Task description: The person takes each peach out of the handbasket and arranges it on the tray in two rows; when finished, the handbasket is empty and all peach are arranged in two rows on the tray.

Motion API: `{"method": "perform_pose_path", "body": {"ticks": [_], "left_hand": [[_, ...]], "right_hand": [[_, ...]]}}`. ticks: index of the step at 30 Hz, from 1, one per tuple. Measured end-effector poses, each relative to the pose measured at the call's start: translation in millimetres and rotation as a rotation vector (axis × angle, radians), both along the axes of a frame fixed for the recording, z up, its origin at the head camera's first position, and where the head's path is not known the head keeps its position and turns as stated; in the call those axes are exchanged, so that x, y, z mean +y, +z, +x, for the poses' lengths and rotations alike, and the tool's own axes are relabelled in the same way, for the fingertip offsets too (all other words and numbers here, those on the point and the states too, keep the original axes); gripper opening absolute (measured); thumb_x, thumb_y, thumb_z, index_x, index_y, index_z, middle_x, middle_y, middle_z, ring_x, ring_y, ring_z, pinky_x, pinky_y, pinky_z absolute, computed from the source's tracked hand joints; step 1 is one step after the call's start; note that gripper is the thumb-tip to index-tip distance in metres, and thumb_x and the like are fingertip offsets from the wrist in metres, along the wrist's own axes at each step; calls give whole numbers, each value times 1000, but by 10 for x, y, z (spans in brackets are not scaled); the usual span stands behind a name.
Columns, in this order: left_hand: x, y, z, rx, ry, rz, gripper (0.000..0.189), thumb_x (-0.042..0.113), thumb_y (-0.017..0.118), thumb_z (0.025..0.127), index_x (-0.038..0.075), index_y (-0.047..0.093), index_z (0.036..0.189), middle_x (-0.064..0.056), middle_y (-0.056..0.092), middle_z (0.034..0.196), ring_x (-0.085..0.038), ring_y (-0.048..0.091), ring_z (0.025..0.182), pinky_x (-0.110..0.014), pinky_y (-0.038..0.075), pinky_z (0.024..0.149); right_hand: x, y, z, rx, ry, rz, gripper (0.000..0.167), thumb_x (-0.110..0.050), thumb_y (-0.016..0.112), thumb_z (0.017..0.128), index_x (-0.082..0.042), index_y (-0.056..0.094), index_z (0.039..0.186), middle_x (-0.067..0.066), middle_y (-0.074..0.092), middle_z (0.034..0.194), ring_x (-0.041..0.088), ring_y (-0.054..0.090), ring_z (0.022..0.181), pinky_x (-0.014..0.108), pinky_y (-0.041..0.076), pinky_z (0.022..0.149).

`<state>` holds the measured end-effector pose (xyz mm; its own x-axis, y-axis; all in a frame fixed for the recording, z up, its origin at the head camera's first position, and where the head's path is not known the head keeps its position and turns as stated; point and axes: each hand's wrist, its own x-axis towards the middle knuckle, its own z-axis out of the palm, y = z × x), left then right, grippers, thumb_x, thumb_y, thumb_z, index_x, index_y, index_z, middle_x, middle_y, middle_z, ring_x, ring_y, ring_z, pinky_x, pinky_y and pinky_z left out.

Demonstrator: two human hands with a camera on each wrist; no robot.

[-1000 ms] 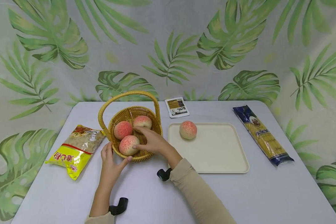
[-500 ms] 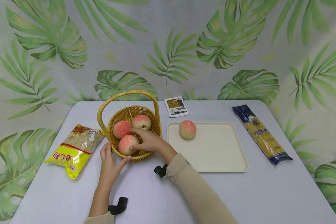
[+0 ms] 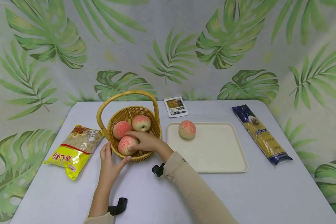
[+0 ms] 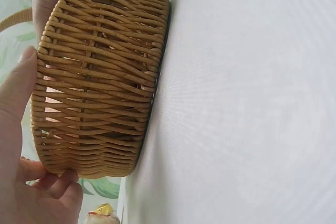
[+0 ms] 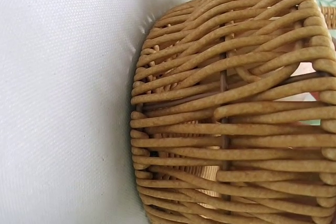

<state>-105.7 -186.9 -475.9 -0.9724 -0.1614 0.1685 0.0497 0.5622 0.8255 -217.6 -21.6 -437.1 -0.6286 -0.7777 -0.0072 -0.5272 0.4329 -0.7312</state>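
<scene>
A wicker basket (image 3: pixel 156 124) with a tall arched handle stands at the left of the table and holds three pink-and-cream peaches. My left hand (image 3: pixel 109 165) grips its near-left rim; in the left wrist view the thumb lies at the rim and the fingers bend against the woven side (image 4: pixel 100 87). Inside, my right hand (image 3: pixel 147 142) holds the nearest peach (image 3: pixel 127 145), thumb on its near side and fingers over its far side. Behind it sit a redder peach (image 3: pixel 121 129) and a paler peach (image 3: pixel 141 123). The right wrist view shows mostly the basket's weave (image 5: pixel 236 124).
A cream tray (image 3: pixel 210 152) lies right of the basket, with one peach (image 3: pixel 187 129) in its far-left corner. A yellow pasta bag (image 3: pixel 75 149) is left of the basket, a spaghetti pack (image 3: pixel 261 133) far right, and a small white packet (image 3: pixel 176 107) behind the tray.
My right hand has moved left and nearer from between the peaches, its fingers coming off the far peach and closing round the near one. My left hand keeps its place on the basket.
</scene>
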Motion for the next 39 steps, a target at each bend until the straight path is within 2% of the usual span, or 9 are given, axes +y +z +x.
{"method": "perform_pose_path", "body": {"ticks": [5, 12, 17, 22, 28, 33, 37, 39], "left_hand": [[-1, -6, 4, 4, 4, -2, 95, 31, 75, 73, 1, 17, 141, -18, 12, 137, -35, 27, 125, -48, 28, 100], [-3, -10, 1, 9, 0, 6, 95, 31, 75, 73, 2, 16, 141, -17, 12, 138, -34, 26, 125, -47, 27, 101], [-11, -14, 4, 2, 2, 5, 96, 32, 75, 73, 2, 15, 142, -17, 11, 138, -34, 26, 125, -48, 28, 100], [-9, -16, -2, 3, 2, 11, 97, 33, 75, 72, 3, 15, 142, -16, 11, 139, -33, 25, 126, -47, 27, 101], [-4, -18, -1, 7, 7, 11, 98, 33, 76, 71, 3, 16, 141, -17, 12, 138, -33, 25, 126, -46, 27, 101], [-5, -16, 3, -10, 10, 7, 99, 36, 76, 70, 5, 15, 142, -16, 12, 138, -33, 25, 126, -46, 27, 101], [-7, -17, -1, -9, 6, 8, 99, 35, 76, 71, 6, 14, 143, -16, 11, 138, -32, 24, 126, -46, 26, 101], [-6, -21, -2, -5, 5, 10, 99, 34, 76, 71, 5, 15, 142, -16, 11, 138, -32, 24, 126, -45, 26, 102]], "right_hand": [[-14, -3, 10, -19, 1, -17, 55, -28, 66, 82, -16, 45, 132, -2, 44, 132, 11, 43, 115, 26, 35, 95], [7, 40, 46, 34, -31, -30, 54, -24, 66, 83, -14, 44, 131, -1, 44, 131, 11, 41, 117, 28, 35, 96], [47, 38, 63, 67, -86, -106, 56, -25, 66, 82, -16, 42, 132, 0, 42, 133, 11, 37, 121, 30, 32, 99], [118, 49, 107, 101, -176, -222, 63, -27, 69, 79, -16, 41, 135, 0, 40, 135, 12, 34, 123, 33, 32, 99], [285, 142, 202, 96, -232, -387, 63, -18, 71, 77, -10, 43, 133, 5, 39, 131, 16, 38, 119, 35, 37, 96], [539, 267, 275, 55, -307, -511, 64, -13, 72, 77, -9, 41, 133, 7, 36, 130, 17, 38, 117, 35, 37, 95], [800, 462, 392, 17, -368, -636, 64, 0, 70, 76, -1, 38, 131, 15, 35, 132, 23, 37, 118, 39, 37, 96], [943, 544, 439, 26, -399, -692, 63, 6, 68, 74, 4, 36, 129, 18, 36, 131, 26, 38, 116, 40, 37, 96]]}}
